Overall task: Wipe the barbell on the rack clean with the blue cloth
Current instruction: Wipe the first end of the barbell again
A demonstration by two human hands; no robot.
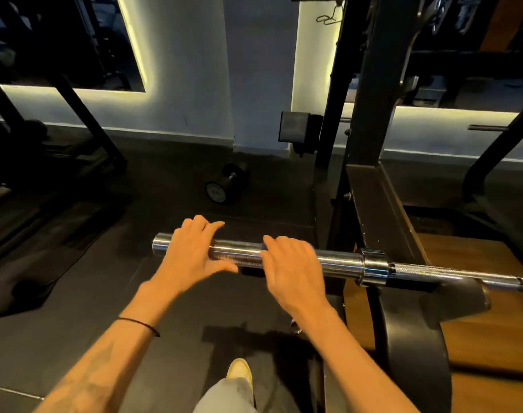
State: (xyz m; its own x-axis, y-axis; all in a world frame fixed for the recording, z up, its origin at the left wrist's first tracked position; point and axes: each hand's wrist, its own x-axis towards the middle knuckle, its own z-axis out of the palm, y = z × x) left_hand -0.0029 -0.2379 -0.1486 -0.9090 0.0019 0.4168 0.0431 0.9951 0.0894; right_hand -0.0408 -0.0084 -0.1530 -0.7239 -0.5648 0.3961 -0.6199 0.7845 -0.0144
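While both hands rest on it, barbell [340,262] end overhangs floor.

barbell [340,263] chrome silver | cloth [265,245] blue | shoe [238,369] yellow | dumbbell [224,186] black

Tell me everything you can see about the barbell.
The barbell is shiny chrome steel, lying level across the rack. Its thick smooth sleeve points left, ending in a collar, with thinner knurled shaft beyond. The left hand rests on the sleeve's end; the right hand presses a barely visible blue cloth onto it.
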